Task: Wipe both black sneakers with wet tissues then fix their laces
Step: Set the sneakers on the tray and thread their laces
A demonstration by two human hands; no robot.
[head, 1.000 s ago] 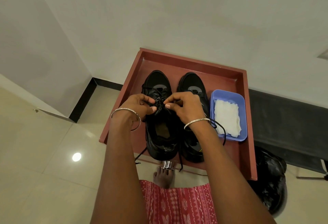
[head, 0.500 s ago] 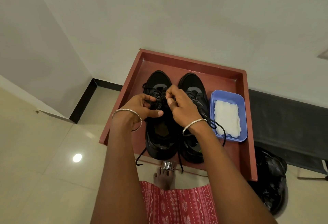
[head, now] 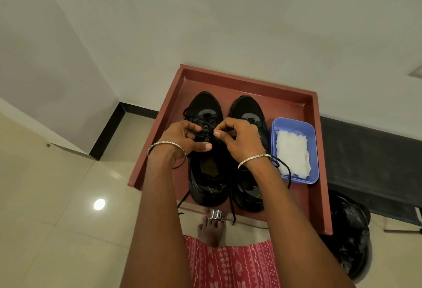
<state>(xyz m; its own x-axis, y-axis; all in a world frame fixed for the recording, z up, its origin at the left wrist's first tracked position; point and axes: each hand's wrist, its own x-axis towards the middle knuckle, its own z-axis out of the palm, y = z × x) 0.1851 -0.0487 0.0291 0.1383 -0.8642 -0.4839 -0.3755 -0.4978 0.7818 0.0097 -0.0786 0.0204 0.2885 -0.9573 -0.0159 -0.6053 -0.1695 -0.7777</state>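
Two black sneakers stand side by side, toes away from me, on a red-brown tray table [head: 242,83]. Over the tongue of the left sneaker [head: 206,107], my left hand [head: 182,138] and my right hand [head: 237,138] each pinch a strand of its black lace [head: 206,125]. Loose lace ends hang over the table's front edge. The right sneaker [head: 247,109] is partly hidden by my right hand; its lace loops loose beside my right wrist. A blue tub [head: 294,123] at the right holds white wet tissues [head: 292,153].
The table stands against a white wall. A black bag [head: 349,230] sits on the floor at the lower right, beside a dark bench [head: 370,150]. My bare foot [head: 211,230] and a shiny knob [head: 215,214] show below the table's front edge. Beige tiled floor lies at the left.
Both hands have stayed over the left sneaker's tongue, working its lace. The right hand rose and shifted its pinch toward the middle; the left thumb now points right.
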